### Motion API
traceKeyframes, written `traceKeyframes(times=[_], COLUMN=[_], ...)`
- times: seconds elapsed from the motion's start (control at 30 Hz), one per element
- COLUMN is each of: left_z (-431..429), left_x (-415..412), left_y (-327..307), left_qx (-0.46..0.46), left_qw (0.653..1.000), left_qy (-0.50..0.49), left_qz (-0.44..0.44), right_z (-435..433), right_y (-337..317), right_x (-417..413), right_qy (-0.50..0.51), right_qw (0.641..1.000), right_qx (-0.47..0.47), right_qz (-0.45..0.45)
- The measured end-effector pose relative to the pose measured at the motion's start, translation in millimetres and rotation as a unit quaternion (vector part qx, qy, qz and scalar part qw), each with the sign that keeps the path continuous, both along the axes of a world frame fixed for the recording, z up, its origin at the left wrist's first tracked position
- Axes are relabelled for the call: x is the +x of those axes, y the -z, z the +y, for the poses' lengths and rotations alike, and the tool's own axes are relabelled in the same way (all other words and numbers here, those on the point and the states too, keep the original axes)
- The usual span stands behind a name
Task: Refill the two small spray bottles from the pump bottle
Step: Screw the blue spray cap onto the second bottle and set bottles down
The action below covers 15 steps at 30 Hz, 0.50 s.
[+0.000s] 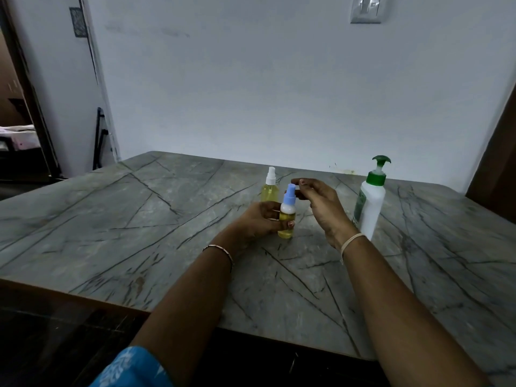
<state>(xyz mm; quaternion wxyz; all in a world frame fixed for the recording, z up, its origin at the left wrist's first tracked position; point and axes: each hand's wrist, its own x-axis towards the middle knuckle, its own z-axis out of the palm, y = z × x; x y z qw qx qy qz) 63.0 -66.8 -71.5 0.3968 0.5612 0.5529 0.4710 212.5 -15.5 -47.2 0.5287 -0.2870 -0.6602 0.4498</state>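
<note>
Left hand (262, 219) wraps blue-capped spray bottle (287, 216) body; right hand (315, 202) pinches cap; light, smooth plastic, likely slippery: hold mid-body

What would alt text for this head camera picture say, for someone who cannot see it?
A person's left hand holds a small blue-capped spray bottle of yellow liquid upright above a grey marble-patterned table, right hand at its cap. Behind stands a white-capped spray bottle; right, a white pump bottle.

Two spray bottles (286, 213) (270, 187), one pump bottle (370, 202)
</note>
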Motion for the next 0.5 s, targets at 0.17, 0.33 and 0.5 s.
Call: traceKeyframes(times=[0.17, 0.33, 0.5], left_z=[-1.3, -1.4, -0.1], left_x=[1.6, 2.0, 1.6], left_y=[-0.9, 0.1, 1.5], left_qx=[0.008, 0.014, 0.008], left_qw=[1.000, 1.000, 1.000], left_qy=[0.001, 0.001, 0.002], left_qz=[-0.013, -0.018, -0.022], right_z=[1.5, 1.5, 0.3], right_y=[1.8, 3.9, 9.4], right_x=[3.9, 2.2, -8.8], right_qy=[-0.062, -0.014, 0.048], right_qw=[0.997, 0.996, 0.991], right_qx=[0.010, 0.065, 0.093], right_qz=[-0.035, -0.052, -0.084])
